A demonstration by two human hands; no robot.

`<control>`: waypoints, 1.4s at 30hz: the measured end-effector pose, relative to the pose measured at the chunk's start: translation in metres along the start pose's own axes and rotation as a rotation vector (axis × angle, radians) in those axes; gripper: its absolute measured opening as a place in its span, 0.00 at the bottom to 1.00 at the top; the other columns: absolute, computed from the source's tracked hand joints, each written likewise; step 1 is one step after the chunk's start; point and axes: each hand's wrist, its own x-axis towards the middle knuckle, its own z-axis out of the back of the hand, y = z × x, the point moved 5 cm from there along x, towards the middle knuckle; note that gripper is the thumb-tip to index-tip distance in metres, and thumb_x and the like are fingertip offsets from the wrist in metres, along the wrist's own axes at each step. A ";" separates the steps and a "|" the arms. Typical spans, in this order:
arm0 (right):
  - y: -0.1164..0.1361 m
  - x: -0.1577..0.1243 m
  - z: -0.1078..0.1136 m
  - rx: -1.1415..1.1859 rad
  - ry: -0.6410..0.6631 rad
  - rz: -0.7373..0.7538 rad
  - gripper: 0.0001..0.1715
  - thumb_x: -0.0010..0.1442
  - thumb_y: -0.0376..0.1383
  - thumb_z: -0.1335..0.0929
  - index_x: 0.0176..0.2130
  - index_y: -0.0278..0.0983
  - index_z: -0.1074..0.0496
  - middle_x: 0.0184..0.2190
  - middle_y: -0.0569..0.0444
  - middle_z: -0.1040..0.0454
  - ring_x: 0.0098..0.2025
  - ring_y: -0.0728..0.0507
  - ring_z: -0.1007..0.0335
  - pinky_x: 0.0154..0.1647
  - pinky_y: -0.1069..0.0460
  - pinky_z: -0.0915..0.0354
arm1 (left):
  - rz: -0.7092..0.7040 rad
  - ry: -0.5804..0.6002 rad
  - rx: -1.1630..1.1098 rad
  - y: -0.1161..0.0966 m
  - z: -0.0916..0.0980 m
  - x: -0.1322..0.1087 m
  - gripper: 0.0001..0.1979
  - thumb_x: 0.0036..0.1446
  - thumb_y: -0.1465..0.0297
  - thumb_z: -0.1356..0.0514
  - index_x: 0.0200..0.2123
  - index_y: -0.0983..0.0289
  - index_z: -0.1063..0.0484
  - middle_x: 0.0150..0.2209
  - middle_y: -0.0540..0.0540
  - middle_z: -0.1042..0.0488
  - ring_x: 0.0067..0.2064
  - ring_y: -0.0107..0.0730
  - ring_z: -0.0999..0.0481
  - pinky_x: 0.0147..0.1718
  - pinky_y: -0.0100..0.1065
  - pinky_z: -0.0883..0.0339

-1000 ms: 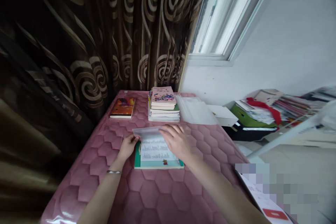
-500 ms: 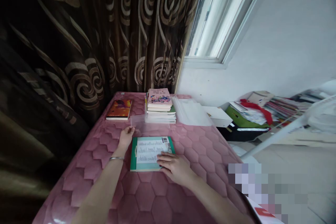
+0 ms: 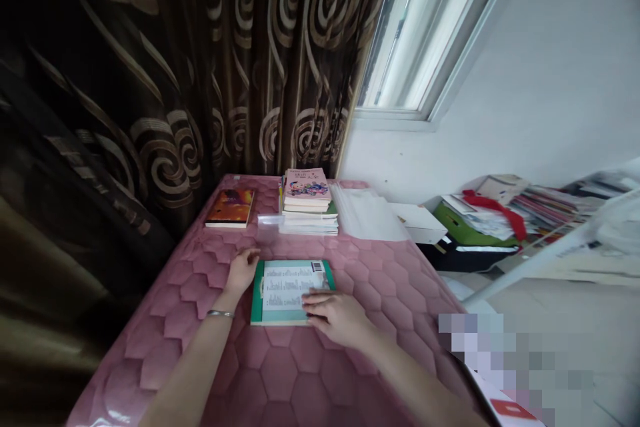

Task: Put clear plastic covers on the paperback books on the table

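Note:
A green book (image 3: 287, 315) lies flat in front of me, its printed panel and barcode facing up. My right hand (image 3: 340, 318) rests on its right side with fingers stretched out. My left hand (image 3: 243, 269) is at the book's upper left corner, fingers bent and pinched together. They appear to hold the edge of a clear plastic sleeve (image 3: 269, 229), which is hard to make out against the pink cover. Behind the book stands a stack of books (image 3: 307, 190), a pink one on top. Right of the stack lie several clear plastic sleeves (image 3: 370, 215).
An orange-and-dark book (image 3: 230, 207) lies at the table's far left. The table (image 3: 280, 380) has a pink quilted cover. Beyond its right edge are a white box (image 3: 423, 223) and a green bin (image 3: 453, 222) with papers. A patterned curtain (image 3: 250, 67) hangs behind.
My left hand has moved slightly down towards the book's corner. The clear sleeve, spread behind the book before, now shows less. My right hand stays on the book.

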 end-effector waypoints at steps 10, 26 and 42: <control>0.009 -0.005 -0.003 -0.347 0.042 0.064 0.15 0.59 0.26 0.38 0.41 0.37 0.26 0.42 0.50 0.22 0.36 0.45 0.24 0.32 0.55 0.33 | -0.235 0.552 0.273 -0.059 0.002 -0.071 0.12 0.51 0.66 0.37 0.40 0.59 0.23 0.51 0.56 0.27 0.53 0.39 0.29 0.54 0.37 0.39; -0.003 -0.010 -0.004 -0.044 -0.121 0.093 0.12 0.63 0.36 0.37 0.35 0.41 0.24 0.39 0.57 0.21 0.41 0.48 0.25 0.43 0.55 0.32 | -0.254 0.702 0.346 -0.064 0.014 -0.084 0.22 0.44 0.66 0.34 0.47 0.56 0.25 0.57 0.55 0.32 0.58 0.42 0.34 0.57 0.38 0.41; -0.032 -0.020 0.001 0.210 -0.072 -0.018 0.14 0.55 0.33 0.30 0.43 0.42 0.23 0.47 0.53 0.24 0.53 0.43 0.32 0.55 0.47 0.35 | -0.248 0.729 0.370 -0.067 0.014 -0.091 0.22 0.45 0.74 0.37 0.46 0.57 0.25 0.59 0.54 0.33 0.61 0.41 0.37 0.59 0.38 0.44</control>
